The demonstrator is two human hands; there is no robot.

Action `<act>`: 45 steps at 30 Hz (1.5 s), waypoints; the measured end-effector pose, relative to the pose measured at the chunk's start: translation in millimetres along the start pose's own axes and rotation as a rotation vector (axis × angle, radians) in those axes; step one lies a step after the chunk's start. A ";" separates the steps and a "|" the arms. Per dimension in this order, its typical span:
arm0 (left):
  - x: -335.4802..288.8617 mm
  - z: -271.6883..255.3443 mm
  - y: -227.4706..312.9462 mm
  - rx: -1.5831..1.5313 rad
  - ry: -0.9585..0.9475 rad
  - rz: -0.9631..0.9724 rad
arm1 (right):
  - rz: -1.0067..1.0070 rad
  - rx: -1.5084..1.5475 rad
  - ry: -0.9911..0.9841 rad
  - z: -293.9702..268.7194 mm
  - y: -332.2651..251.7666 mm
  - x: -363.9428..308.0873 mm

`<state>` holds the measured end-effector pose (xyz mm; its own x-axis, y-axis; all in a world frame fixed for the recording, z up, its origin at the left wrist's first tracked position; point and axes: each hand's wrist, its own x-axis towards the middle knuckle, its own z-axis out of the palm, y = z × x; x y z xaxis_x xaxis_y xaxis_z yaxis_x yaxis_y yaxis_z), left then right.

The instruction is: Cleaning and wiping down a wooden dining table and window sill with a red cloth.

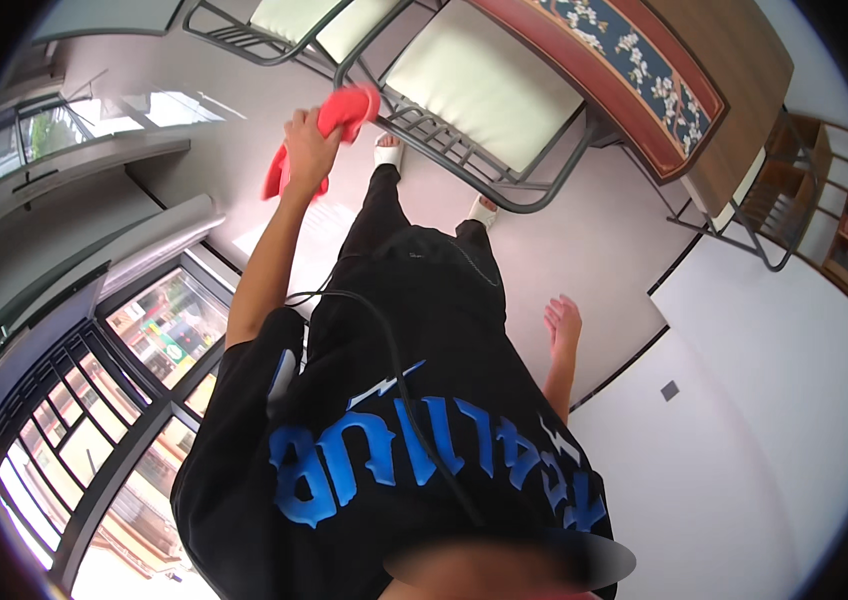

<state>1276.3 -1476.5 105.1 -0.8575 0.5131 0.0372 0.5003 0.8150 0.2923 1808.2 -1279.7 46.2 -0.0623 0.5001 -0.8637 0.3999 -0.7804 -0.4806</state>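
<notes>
A red cloth is bunched in my left hand, which is raised out to the left with its fingers closed around the fabric. One part of the cloth sticks out above the fingers, and another hangs beside the wrist. The nearest thing to it is a metal-framed chair with a cream seat. My right hand is low at my right side, fingers loosely apart and nothing in them. It touches nothing.
Beyond the chair stands a wooden table with a floral runner. Another cream-seated chair is farther left. Shelves stand at the right by a white wall. Windows line the left. A black cable crosses my shirt.
</notes>
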 end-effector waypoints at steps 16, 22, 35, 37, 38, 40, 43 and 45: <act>94.8 82.4 -2.2 0.074 -0.477 0.920 | -0.780 -1.272 0.233 263.1 -125.1 -47.3; 131.6 85.2 -3.2 0.130 -0.803 0.884 | -0.469 -1.460 0.187 277.1 -94.8 11.1; 45.0 78.1 108.9 -0.348 -0.942 1.114 | -0.877 -0.942 0.476 306.0 -76.9 14.6; 65.0 78.2 118.1 -0.297 -1.218 1.136 | -0.715 -1.017 0.504 307.1 -80.1 10.0; 72.7 89.7 111.1 -0.285 -1.223 1.148 | -0.578 -1.083 0.514 313.2 -89.0 11.6; 84.2 123.3 101.0 -0.073 -1.266 0.988 | -0.525 -1.158 0.551 308.6 -93.3 6.0; 108.5 192.0 99.3 -0.071 -1.376 0.949 | -0.587 -1.205 0.596 309.6 -94.7 5.8; 115.5 271.8 41.8 -0.121 -1.310 0.940 | -0.625 -1.216 0.575 328.6 -105.8 -0.6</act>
<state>1230.7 -1310.0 -138.1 0.4480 0.7101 -0.5432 0.6964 0.1038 0.7101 1465.4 -1320.8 47.8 -0.2626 0.9311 -0.2531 0.9649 0.2521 -0.0736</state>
